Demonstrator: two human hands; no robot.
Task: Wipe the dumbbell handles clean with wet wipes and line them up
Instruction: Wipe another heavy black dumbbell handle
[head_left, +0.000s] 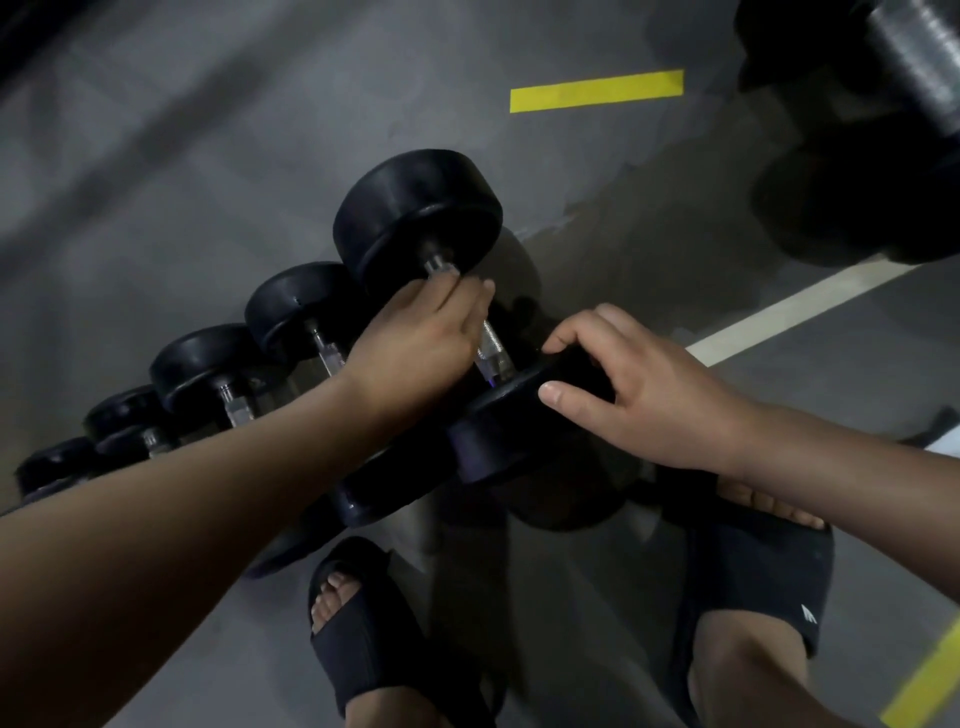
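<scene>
A row of black round-headed dumbbells lies on the grey floor, running from the lower left up to the centre. The largest dumbbell (418, 218) is at the row's right end. My left hand (415, 340) grips its metal handle (493, 348) near the far head. My right hand (639, 387) holds the rim of its near head (498, 436), fingers curled over the top and thumb on the face. Smaller dumbbells (298, 306) (202, 364) sit beside it to the left. No wet wipe is visible.
My feet in black slides (753, 577) (363, 639) stand just below the dumbbells. More large dumbbells (883, 130) sit at the top right. A yellow floor marking (596, 91) lies beyond the row, and a white line (795, 312) crosses on the right.
</scene>
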